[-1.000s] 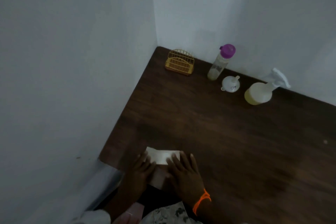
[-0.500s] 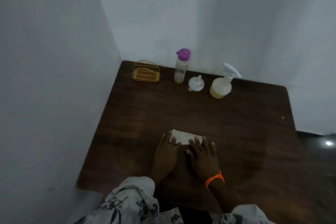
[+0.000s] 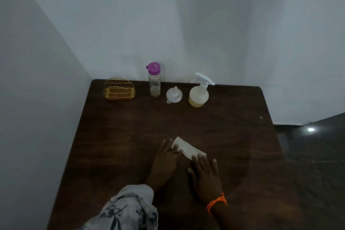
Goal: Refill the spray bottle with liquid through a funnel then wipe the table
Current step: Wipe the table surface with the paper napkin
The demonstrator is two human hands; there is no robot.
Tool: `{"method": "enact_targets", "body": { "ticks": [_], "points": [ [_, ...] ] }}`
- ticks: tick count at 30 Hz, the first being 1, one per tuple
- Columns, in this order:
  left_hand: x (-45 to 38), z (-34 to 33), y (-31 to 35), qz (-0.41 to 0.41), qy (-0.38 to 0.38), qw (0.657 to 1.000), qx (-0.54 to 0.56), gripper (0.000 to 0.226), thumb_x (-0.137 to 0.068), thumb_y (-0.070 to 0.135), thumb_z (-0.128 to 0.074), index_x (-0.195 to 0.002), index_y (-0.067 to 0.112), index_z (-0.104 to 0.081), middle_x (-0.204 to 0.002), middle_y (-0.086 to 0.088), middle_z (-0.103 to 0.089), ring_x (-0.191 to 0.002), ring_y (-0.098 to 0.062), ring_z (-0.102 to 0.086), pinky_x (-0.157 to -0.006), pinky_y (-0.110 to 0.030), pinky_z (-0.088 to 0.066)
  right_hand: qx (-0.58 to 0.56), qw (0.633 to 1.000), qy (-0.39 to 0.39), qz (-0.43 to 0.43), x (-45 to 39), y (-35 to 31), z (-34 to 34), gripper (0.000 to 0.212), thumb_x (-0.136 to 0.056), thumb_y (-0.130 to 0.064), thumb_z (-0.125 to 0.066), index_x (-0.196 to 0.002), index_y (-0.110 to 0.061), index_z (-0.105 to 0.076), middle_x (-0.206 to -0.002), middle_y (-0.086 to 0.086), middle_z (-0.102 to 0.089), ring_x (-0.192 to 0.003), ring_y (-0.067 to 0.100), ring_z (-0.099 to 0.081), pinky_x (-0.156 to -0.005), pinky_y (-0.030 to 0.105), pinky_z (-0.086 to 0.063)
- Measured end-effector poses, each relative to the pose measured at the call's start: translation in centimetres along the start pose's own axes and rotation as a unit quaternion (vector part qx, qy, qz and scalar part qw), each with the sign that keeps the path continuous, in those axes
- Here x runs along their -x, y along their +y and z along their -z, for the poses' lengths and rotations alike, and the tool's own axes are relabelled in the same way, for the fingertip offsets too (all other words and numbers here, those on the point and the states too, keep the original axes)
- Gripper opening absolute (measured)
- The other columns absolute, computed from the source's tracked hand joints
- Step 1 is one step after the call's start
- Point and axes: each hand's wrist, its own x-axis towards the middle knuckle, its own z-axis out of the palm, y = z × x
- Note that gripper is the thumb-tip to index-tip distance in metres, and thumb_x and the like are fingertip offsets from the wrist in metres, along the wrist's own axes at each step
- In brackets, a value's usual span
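My left hand [image 3: 165,160] and right hand [image 3: 204,175], flat and open, have slid the cloth [image 3: 186,148] toward frame centre: wiping continues.

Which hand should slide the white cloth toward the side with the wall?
Probably the left hand. It rests flat on the white cloth on the wall side, with bare table beside it. The right hand would have to cross over.
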Motion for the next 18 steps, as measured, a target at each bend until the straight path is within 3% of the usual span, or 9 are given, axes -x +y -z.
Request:
{"method": "enact_targets", "body": {
  "ticks": [6, 11, 14, 18],
  "points": [
    [-4.0, 2.6, -4.4, 0.039, 0.017, 0.999, 0.003, 0.052, -0.101, 0.035, -0.034, -0.152, 0.031, -0.043, -0.163, -0.001, -0.035, -0.154, -0.033, -0.015, -0.124, -0.054, -0.002, -0.017, 1.000, 0.008, 0.014, -7.7, -0.8, 2.5, 0.067, -0.097, -0.059, -0.021, -0.151, -0.025, -0.043, -0.158, 0.008, -0.040, -0.150, 0.026, -0.030, -0.124, 0.048, -0.010],
    [-2.0, 0.9, -8.2, 0.068, 0.044, 0.996, 0.036, 0.065, -0.088, 0.037, -0.025, -0.148, 0.031, -0.049, -0.155, -0.004, -0.048, -0.150, -0.034, -0.029, -0.125, -0.050, -0.007, -0.023, 0.997, -0.029, 0.070, -10.3, -4.6, 2.8, 0.079, -0.092, -0.062, -0.008, -0.156, -0.022, -0.032, -0.165, 0.007, -0.025, -0.155, 0.025, -0.014, -0.125, 0.046, -0.003],
    [1.2, -0.4, -9.2, 0.092, 0.054, 0.991, 0.078, 0.059, -0.085, 0.027, -0.041, -0.141, 0.028, -0.059, -0.146, -0.007, -0.058, -0.144, -0.034, -0.041, -0.121, -0.044, -0.001, -0.036, 0.993, -0.044, 0.103, -9.5, -6.7, 2.0, 0.072, -0.094, -0.056, -0.015, -0.155, -0.022, -0.035, -0.165, 0.005, -0.026, -0.155, 0.024, -0.014, -0.125, 0.046, -0.003],
    [6.0, -2.1, -8.5, 0.081, 0.036, 0.993, 0.072, 0.064, -0.083, 0.027, -0.053, -0.147, 0.025, -0.053, -0.155, -0.004, -0.045, -0.150, -0.031, -0.032, -0.127, -0.044, 0.002, -0.090, 0.989, -0.048, 0.104, -7.4, -7.4, 1.2, 0.048, -0.103, -0.041, -0.040, -0.148, -0.024, -0.046, -0.163, 0.000, -0.032, -0.154, 0.020, -0.017, -0.127, 0.042, -0.006]
  ]
}}
